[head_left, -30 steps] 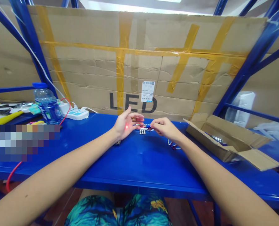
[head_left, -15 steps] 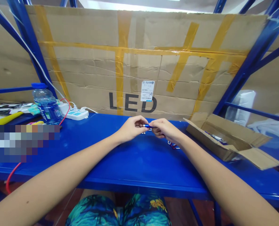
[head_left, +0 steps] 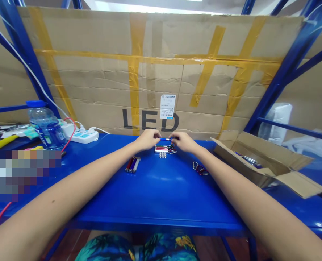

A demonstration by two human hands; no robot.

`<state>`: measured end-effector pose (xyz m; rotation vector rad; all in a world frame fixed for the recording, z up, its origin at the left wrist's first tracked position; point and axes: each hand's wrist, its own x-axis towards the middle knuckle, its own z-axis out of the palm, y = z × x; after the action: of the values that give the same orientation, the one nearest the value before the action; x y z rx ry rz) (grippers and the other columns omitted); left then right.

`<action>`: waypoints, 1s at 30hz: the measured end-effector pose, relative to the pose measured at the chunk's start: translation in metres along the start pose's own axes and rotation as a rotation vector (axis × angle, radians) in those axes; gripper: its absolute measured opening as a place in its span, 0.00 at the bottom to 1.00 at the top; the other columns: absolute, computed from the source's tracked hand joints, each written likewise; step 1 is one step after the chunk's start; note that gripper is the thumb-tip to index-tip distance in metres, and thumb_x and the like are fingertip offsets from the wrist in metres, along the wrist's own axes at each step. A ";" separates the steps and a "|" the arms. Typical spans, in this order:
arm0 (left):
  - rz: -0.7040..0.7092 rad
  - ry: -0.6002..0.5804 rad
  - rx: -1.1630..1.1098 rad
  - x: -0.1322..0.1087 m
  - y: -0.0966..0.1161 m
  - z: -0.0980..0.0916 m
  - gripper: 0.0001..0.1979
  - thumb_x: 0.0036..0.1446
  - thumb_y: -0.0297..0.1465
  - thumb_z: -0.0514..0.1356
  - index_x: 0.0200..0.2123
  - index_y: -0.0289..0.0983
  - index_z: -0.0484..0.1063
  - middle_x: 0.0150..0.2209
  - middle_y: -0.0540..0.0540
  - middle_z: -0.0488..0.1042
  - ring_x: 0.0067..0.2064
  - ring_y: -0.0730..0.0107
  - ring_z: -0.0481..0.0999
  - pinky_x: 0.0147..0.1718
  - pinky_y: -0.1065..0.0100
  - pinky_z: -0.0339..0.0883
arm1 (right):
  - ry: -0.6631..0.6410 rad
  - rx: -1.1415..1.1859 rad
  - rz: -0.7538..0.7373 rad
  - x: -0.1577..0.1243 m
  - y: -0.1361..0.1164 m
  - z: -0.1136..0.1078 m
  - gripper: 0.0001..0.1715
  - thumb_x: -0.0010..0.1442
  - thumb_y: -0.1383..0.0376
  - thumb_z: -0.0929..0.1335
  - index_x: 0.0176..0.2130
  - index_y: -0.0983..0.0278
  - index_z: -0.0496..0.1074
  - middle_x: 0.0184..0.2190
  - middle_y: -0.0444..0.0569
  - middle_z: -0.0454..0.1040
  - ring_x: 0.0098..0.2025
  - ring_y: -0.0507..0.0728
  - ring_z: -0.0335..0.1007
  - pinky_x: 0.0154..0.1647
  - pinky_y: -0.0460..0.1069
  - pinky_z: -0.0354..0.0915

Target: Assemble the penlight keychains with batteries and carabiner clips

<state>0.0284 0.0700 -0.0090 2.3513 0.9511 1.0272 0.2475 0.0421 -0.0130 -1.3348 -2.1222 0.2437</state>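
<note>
Between my two hands, just behind a row of similar tubes, is a slim blue metal tube (head_left: 165,139) that looks like a keychain flashlight. My left hand (head_left: 149,139) pinches its left end, and my right hand (head_left: 183,141) pinches the right end, where something dark shows at the fingertips. Nearer me lies the row of green, red and silver tubes (head_left: 161,149), with dark carabiner clips (head_left: 172,149) at its right end. Several small silver discs (head_left: 162,155), like button cells, sit in front of it. To the left lie red, purple and silver tubes (head_left: 133,165) side by side.
More carabiners (head_left: 199,169) lie by my right forearm. An open cardboard box (head_left: 247,159) with metal pieces inside stands at the right. A water bottle (head_left: 47,127) and a power strip (head_left: 84,136) are at the left. A large cardboard sheet (head_left: 101,87) closes off the back.
Both hands have moved slightly away from me, keeping hold of the blue tube, and are farther apart. The tube rows and silver discs now show; the view has shifted a little.
</note>
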 end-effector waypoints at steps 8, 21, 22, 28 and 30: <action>-0.085 -0.017 0.010 0.031 -0.041 0.014 0.03 0.45 0.26 0.63 0.24 0.39 0.79 0.28 0.43 0.78 0.33 0.58 0.74 0.38 0.59 0.66 | -0.072 -0.211 -0.032 0.030 0.025 0.021 0.18 0.59 0.77 0.63 0.43 0.67 0.79 0.43 0.57 0.79 0.46 0.60 0.71 0.47 0.50 0.61; -0.204 -0.294 0.114 0.036 -0.045 0.006 0.06 0.45 0.28 0.65 0.29 0.37 0.81 0.32 0.44 0.81 0.36 0.62 0.77 0.37 0.66 0.66 | -0.172 -0.248 -0.020 0.024 0.022 0.025 0.33 0.46 0.82 0.60 0.45 0.65 0.81 0.42 0.53 0.80 0.44 0.58 0.73 0.43 0.46 0.63; -0.225 -0.319 0.140 0.035 -0.042 0.005 0.08 0.46 0.28 0.64 0.32 0.36 0.81 0.35 0.44 0.82 0.38 0.63 0.77 0.38 0.67 0.67 | -0.178 -0.250 -0.009 0.024 0.021 0.025 0.33 0.46 0.82 0.60 0.45 0.65 0.81 0.43 0.52 0.80 0.44 0.57 0.73 0.43 0.45 0.63; -0.255 -0.399 0.173 0.032 -0.030 0.002 0.12 0.51 0.28 0.60 0.37 0.34 0.81 0.40 0.42 0.82 0.41 0.63 0.78 0.41 0.68 0.67 | -0.181 -0.264 0.010 0.023 0.017 0.024 0.32 0.47 0.82 0.60 0.44 0.65 0.81 0.42 0.53 0.79 0.44 0.57 0.73 0.44 0.44 0.63; -0.258 -0.400 0.160 0.032 -0.029 0.002 0.12 0.51 0.28 0.60 0.37 0.33 0.81 0.41 0.42 0.82 0.42 0.63 0.78 0.41 0.68 0.68 | -0.184 -0.256 0.012 0.022 0.017 0.023 0.32 0.47 0.82 0.60 0.44 0.64 0.81 0.42 0.52 0.79 0.43 0.57 0.73 0.44 0.44 0.63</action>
<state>0.0331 0.1125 -0.0119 2.3520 1.1655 0.3750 0.2397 0.0729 -0.0303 -1.5205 -2.3622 0.1049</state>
